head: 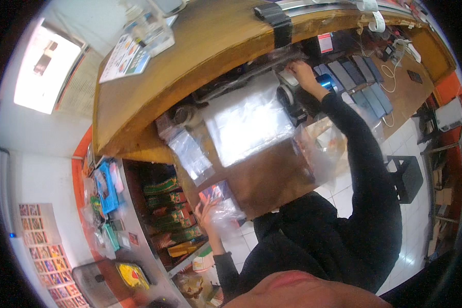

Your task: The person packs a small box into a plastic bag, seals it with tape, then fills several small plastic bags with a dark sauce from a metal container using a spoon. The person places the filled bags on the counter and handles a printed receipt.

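My left hand (207, 211) rests with spread fingers on a dark, plastic-wrapped packet (225, 200) at the near left edge of the brown desk (269, 181). Reaching to the back of the desk, my right hand (301, 72) touches a white item (288, 77); its fingers are partly hidden, and whether they grip it is unclear. Rolls of tape (285, 95) lie just below that hand. Between my hands is a stack of clear plastic sheets or bags (250, 123), with a smaller bundle of clear bags (190, 154) to its left.
A raised wooden counter (169, 65) curves above the desk. Several phone-like devices (346, 73) with cables lie at the right. A clear bag with contents (323, 142) is under my right arm. A black stool (408, 179) stands on the tiled floor; shelves with green-and-red packs (177, 211) are at left.
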The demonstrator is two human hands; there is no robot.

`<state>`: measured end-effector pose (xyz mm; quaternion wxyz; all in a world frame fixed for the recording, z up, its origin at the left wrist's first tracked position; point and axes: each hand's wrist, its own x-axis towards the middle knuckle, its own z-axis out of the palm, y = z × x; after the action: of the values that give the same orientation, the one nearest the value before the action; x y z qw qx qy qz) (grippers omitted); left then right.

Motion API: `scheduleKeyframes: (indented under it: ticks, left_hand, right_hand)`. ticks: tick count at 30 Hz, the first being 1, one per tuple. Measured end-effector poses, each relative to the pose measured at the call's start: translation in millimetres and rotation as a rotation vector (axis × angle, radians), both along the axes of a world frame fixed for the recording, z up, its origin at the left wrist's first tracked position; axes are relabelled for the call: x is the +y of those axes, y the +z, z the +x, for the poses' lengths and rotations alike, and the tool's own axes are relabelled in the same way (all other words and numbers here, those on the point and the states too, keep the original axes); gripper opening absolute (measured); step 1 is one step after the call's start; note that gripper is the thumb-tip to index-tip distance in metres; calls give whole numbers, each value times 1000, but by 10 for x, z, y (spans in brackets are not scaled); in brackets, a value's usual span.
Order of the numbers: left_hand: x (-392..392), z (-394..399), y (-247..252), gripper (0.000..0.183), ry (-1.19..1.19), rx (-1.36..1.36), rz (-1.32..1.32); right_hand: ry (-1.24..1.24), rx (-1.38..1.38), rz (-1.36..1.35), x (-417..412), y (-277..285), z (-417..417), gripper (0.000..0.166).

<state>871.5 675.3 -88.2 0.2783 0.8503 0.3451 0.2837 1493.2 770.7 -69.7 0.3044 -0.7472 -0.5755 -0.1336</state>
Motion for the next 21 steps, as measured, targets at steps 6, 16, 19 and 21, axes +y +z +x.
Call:
scheduleKeyframes:
  ticks: [6,16,19,21]
  left_hand:
    - [-131,16,-89,29,139,-114,-56]
    - [-155,228,-362,26,557,-592,-584]
    - [-139,183,-298,29,478,-763,-835]
    - [-152,148,-265,30,422,-841,-922]
  right_hand:
    - [683,137,57,-242,919,-1745,15]
    - [611,1403,-578,-1083,97,-4242,12]
    - [476,1589,-415,-1239,-197,-4627,13]
    - [409,1691,-356,-1342,-269,-4755,14]
